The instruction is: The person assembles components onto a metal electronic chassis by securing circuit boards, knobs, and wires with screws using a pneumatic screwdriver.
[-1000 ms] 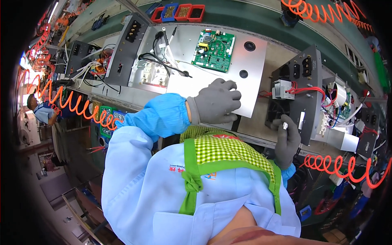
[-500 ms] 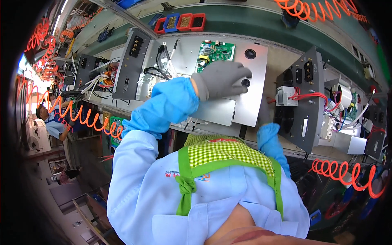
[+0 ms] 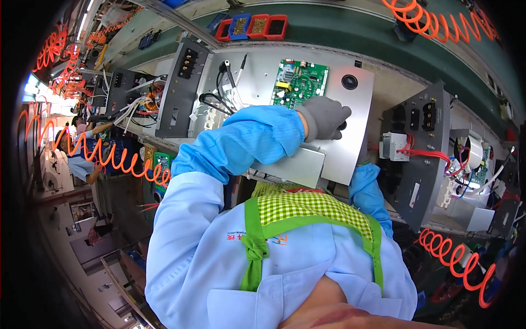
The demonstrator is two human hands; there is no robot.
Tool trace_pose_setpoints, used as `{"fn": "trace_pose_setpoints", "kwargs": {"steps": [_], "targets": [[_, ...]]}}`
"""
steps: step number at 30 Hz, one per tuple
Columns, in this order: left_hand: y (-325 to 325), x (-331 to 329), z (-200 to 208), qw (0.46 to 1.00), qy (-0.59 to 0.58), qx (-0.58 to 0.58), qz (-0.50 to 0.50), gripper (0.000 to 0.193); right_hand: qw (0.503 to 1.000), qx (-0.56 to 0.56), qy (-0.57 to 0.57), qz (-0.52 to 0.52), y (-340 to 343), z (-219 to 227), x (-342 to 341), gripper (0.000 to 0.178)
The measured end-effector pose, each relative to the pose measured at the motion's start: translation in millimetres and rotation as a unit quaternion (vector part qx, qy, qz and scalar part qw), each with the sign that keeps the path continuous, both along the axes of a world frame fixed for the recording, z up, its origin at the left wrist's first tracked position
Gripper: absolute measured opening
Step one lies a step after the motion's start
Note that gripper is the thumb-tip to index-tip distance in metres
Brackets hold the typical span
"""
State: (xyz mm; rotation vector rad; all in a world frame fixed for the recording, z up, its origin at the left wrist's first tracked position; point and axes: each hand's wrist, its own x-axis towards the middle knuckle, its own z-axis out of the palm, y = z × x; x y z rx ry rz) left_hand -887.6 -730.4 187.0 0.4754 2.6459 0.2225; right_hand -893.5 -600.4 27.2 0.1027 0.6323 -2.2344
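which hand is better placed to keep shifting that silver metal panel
Left, probably: the left hand in its grey glove rests on the silver metal panel, while the right hand is hidden behind its edge.

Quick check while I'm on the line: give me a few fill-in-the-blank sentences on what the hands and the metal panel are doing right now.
The left hand, in a ____ glove, rests on the metal panel.
The circuit board on the panel is ____.
The right hand is ____ behind the panel.

Missing words: grey; green; hidden
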Motion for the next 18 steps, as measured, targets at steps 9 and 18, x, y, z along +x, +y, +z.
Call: {"fn": "trace_pose_setpoints", "kwargs": {"steps": [9, 18], "targets": [[-14.6, -4.3, -2.0, 0.988, 0.126, 0.085, -0.005, 0.021, 0.988, 0.016, 0.13, 0.083, -16.9, 3.2, -5.6, 0.044], [-80.4, 19.6, 62.8, 0.93, 0.297, 0.034, 0.214, 0.021, 0.934, -0.046, 0.259, 0.241, -60.3, 46.1, 65.1, 0.043]]}}
